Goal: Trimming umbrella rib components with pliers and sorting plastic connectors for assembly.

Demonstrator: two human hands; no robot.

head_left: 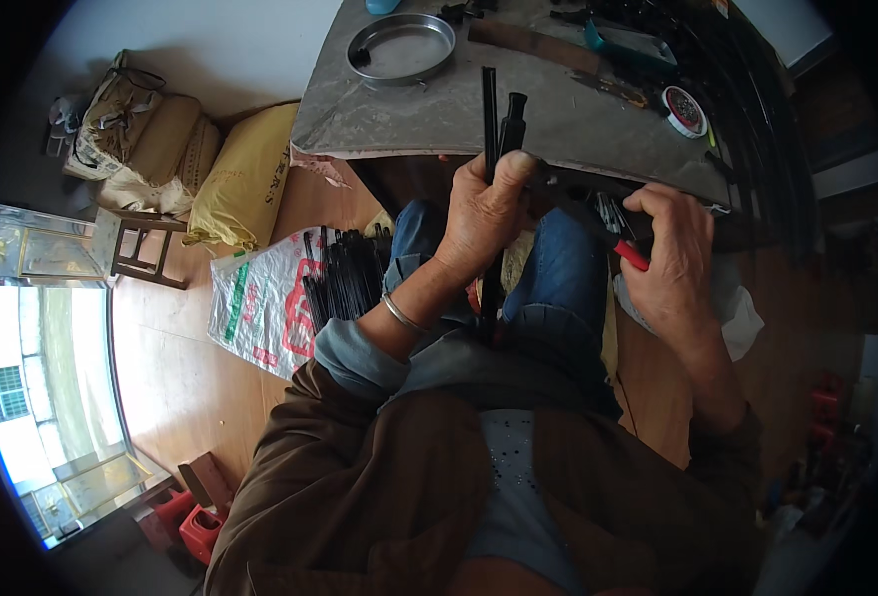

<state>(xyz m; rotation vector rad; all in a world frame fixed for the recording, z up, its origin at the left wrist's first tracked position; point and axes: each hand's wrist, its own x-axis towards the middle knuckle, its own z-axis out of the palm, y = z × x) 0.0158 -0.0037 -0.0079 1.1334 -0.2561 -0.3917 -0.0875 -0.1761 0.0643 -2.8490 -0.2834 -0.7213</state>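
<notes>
My left hand (486, 217) is closed around a long, thin black rod (490, 109), held upright over my lap. Beside it a shorter black piece with a wider end (514, 117) sticks up from the same grip. To the right, my right hand (669, 260) grips a red-handled tool that looks like pliers (633, 255). Its dark jaws point toward my left hand; whether they touch the black pieces I cannot tell. A bundle of similar black rods (345, 283) lies by my left leg, on a white plastic sack (250, 308) with red and green print.
Ahead stands a grey-topped table (409, 124) with a round metal tray (404, 50), a teal tray (630, 45) and a small round tin (685, 111). Long black strips (757, 109) hang at its right. On the left are a yellow sack (245, 174) and a wooden stool (146, 253).
</notes>
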